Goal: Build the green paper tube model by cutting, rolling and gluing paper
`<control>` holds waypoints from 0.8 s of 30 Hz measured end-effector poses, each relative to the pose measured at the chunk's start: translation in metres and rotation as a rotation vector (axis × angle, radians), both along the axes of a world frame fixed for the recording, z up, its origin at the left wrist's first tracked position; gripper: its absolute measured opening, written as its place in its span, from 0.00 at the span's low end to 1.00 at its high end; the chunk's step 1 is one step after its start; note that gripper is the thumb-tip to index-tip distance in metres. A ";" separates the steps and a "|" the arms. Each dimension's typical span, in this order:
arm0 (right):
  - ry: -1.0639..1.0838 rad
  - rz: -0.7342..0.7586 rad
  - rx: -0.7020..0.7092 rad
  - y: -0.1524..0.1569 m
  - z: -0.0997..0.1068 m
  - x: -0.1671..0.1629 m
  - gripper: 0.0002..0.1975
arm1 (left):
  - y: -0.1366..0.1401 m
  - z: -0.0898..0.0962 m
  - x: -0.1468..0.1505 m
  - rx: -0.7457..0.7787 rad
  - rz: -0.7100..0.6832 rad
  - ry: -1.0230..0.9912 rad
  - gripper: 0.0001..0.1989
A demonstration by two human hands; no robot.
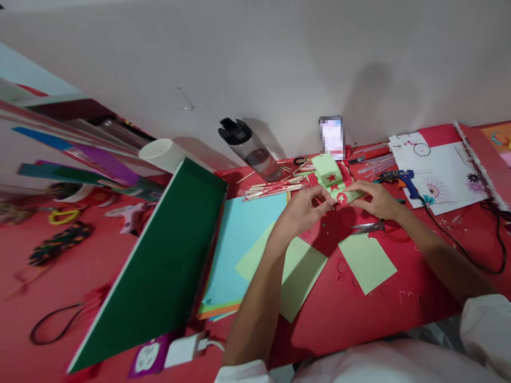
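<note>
Both my hands meet over the back of the red table around a folded pale-green paper piece (pixel 348 197) that bears a red circle with a white star. My left hand (pixel 308 210) pinches its left end between thumb and fingers. At the other end my right hand (pixel 373 199) grips it, fingers curled. Just behind stands a pale-green paper box shape (pixel 328 169) with a red star. Scissors (pixel 371 227) lie below my right hand, beside a cut pale-green sheet (pixel 368 263). Another pale-green sheet (pixel 302 274) lies under my left forearm.
A dark green board (pixel 159 271) leans at left by a stack of coloured paper (pixel 235 239). A bottle (pixel 253 151), thin sticks (pixel 275 187) and a phone (pixel 332 138) line the wall. At right are a blue glue gun (pixel 408 183), its cord and decorated white paper (pixel 443 170).
</note>
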State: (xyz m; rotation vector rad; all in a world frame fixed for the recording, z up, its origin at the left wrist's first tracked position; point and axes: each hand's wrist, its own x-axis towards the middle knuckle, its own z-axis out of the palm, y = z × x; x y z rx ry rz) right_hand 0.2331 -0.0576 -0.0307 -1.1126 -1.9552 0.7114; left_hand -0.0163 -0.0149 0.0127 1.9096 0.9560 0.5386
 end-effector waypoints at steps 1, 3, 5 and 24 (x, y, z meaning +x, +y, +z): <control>0.000 0.003 0.003 0.000 0.001 -0.001 0.11 | 0.000 0.000 0.001 -0.008 -0.009 -0.011 0.14; 0.001 0.011 0.006 -0.001 0.002 -0.002 0.11 | -0.001 0.001 0.003 -0.043 -0.040 -0.045 0.18; -0.003 0.018 0.002 -0.002 0.004 -0.003 0.11 | -0.002 0.001 0.005 -0.096 -0.073 -0.087 0.20; -0.004 0.006 0.016 -0.001 0.003 -0.001 0.11 | 0.000 0.003 0.000 -0.131 -0.127 -0.097 0.13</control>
